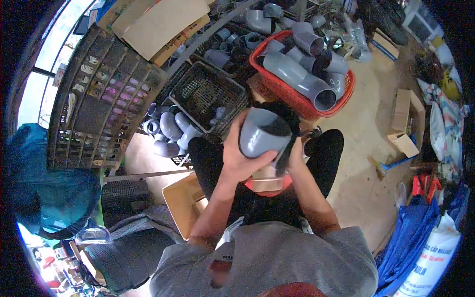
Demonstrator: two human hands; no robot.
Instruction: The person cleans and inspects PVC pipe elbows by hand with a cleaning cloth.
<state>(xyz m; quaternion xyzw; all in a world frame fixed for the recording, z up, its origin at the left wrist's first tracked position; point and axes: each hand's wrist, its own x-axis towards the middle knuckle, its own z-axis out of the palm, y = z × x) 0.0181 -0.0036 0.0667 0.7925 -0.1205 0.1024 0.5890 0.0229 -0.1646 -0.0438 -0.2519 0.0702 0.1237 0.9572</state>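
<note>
We've got a grey plastic pipe fitting (257, 136) up in front of our knees, pretty much mid-view, its open mouth tipped towards 2 o'clock. Our left hand (237, 161) has it gripped from the 8 o'clock side, fingers wrapped round the outside and thumb lying along the near edge. Our right hand (297, 156) is over at 4 o'clock, up against some black, cloth-like stuff (293, 119) beside the fitting; its fingers are mostly hidden, so we can't tell how tightly they're closed, if at all.

Going round the clock from the fitting: at 1 o'clock we have a red plastic basket (288, 101) heaped with big grey pipe elbows, at 10 a black mesh crate (198, 91), and at 9 a pile of smaller grey elbows (170, 126). There's a cardboard box (177, 215) by our knee at 8, another open-topped carton (400, 119) on the floor at 3, and way out at 4 a blue tarp bundle (403, 242) next to a white printed sack (433, 262)
</note>
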